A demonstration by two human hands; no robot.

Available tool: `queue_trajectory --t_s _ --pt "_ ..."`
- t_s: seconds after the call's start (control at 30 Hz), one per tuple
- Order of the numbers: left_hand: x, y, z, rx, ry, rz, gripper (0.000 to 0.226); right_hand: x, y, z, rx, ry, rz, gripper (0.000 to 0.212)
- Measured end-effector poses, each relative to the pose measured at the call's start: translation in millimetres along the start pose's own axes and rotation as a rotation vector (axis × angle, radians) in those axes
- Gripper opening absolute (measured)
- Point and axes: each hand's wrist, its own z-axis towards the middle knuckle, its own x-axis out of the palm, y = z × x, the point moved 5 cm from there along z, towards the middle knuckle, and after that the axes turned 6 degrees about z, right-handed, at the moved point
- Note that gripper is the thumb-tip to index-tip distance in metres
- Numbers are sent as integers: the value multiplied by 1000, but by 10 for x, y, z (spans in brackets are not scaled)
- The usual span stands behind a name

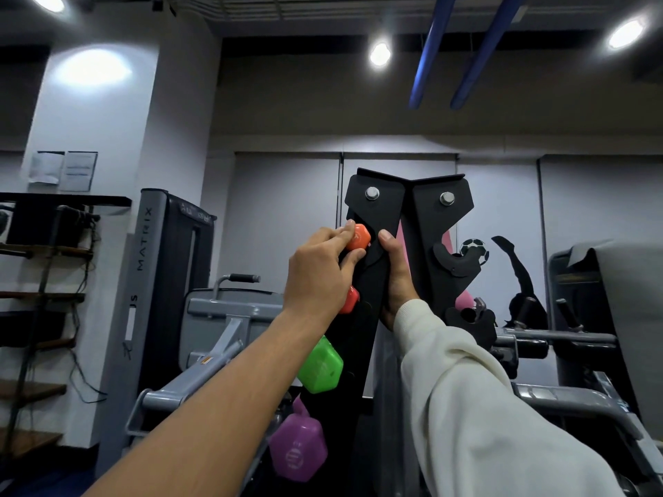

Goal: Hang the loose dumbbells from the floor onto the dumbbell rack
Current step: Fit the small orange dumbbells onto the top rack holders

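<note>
Dumbbell rack (373, 224) carries orange, green (320, 365) and purple (297, 450) dumbbells down its left side; left hand (319, 274) pinches the top orange dumbbell (358, 237), right hand (396, 278) grips the upright.

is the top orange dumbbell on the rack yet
Cannot tell. The orange dumbbell sits at the rack's top hook, with the left hand pinching it.

This is a gym. A black upright dumbbell rack (373, 281) stands close in front, with an orange dumbbell (358, 237), a green dumbbell (320, 365) and a purple dumbbell (297, 450) hung down its side. Grey weight machines (222, 317) crowd behind it, one upright marked MATRIX (145, 242). The far wall carries silhouettes of an athlete (520, 278) and a football (474, 251), under round ceiling lights (379, 53).
</note>
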Motion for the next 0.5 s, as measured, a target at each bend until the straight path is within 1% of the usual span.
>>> queue_trajectory --t_s 0.17,0.37,0.5 --pt "-4 1 12 21 28 13 51 -13 -12 13 9 -2 -4 67" --pt "-16 7 9 -16 27 3 51 -52 -16 26 13 -18 -14 62" --pt "-9 14 9 -12 43 4 51 -41 -16 30 38 -3 -18 65"
